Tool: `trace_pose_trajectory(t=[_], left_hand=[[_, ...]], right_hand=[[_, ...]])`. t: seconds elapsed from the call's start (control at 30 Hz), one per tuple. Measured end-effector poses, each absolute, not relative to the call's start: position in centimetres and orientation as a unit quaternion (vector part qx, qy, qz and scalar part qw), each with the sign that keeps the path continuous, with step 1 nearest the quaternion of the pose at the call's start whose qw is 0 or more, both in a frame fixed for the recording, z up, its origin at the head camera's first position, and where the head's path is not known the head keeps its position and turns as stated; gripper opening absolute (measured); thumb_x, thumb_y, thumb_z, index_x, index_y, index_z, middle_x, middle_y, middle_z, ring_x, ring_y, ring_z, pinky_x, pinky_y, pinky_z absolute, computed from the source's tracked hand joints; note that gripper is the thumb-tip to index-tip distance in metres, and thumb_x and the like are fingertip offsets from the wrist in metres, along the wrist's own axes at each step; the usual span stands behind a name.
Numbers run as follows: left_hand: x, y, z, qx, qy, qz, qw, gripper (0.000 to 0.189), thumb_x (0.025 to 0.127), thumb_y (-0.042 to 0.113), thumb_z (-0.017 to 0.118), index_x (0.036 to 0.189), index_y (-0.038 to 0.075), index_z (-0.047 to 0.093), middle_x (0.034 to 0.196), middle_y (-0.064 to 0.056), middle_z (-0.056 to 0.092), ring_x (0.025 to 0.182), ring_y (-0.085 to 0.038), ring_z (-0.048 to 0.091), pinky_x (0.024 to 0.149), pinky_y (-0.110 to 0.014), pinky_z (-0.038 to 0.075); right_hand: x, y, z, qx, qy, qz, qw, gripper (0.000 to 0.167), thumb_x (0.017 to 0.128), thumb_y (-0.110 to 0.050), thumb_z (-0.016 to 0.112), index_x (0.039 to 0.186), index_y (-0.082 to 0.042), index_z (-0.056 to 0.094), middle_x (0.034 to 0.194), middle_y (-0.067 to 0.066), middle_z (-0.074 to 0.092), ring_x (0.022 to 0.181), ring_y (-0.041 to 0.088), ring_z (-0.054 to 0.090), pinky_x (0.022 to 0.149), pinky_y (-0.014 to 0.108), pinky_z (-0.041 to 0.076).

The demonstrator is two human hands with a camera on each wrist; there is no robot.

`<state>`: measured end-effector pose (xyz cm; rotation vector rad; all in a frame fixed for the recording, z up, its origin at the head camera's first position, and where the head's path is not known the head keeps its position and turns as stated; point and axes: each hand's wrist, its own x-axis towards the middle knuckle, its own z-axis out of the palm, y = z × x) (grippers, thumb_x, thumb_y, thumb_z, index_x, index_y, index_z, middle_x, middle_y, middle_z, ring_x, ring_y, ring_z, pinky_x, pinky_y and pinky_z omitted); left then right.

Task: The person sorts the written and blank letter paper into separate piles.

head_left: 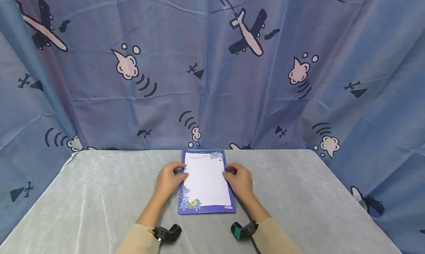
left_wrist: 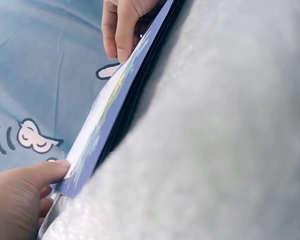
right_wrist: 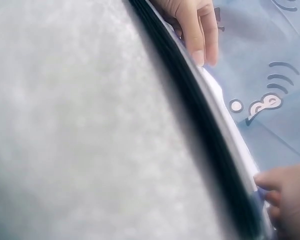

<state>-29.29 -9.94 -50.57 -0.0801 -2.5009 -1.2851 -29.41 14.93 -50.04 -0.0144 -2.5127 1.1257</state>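
As far as the views show, the stack (head_left: 207,184) lies on the pale tabletop (head_left: 109,195) between the two hands, its long sides facing them. The left hand (head_left: 170,178) pinches the side nearest it, thumb on the white upper face and fingers curled at the edge; the right hand (head_left: 241,178) does the same on the opposite side. How far the fingers pass underneath cannot be told. The upper face carries a purple border, with blue flowers in the corner ahead of the right hand and in the corner nearer the body than the left hand. Both wrist views show a thick, dark, layered edge beneath; the layers cannot be counted. Judged by that thickness, the stack should be moderately heavy for its size and firm as a block, though single layers appear thin and may bend or slide on one another. The surface looks smooth, so a loose hold could slip; creased corners are the likeliest damage. Recommended hold: both long sides at about mid-length, thumbs above, fingers taking in the full depth. Black wrist devices (head_left: 167,233) sit just beyond the sleeves (head_left: 141,241); a blue curtain (head_left: 212,77) hangs beyond the hands.
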Motion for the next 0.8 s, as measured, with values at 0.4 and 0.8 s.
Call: trace_pose_trajectory(t=[0.4,0.8], left_hand=[[-28.5,-10.0,-51.0,-0.021,-0.881,-0.451,0.140,0.020,0.081,0.012,0.083,0.101,0.011,0.079,0.094,-0.004,0.074,0.083,-0.016,0.062,0.078,-0.033,0.051],[-29.0,-9.9,-50.2,-0.038,-0.891,-0.442,0.102,0.031,0.082,0.023,0.084,0.111,0.014,0.078,0.093,-0.002,0.070,0.083,-0.014,0.057,0.076,-0.031,0.048]], right_hand=[[-28.6,14.9,-50.7,0.004,-0.906,0.386,0.171,0.021,0.082,-0.015,0.082,0.101,-0.006,0.078,0.094,0.007,0.077,0.088,0.021,0.067,0.083,0.038,0.053],[-29.5,14.8,-50.0,0.008,-0.906,0.381,0.183,0.018,0.086,-0.017,0.079,0.101,-0.007,0.078,0.094,0.009,0.076,0.087,0.022,0.066,0.081,0.035,0.052]])
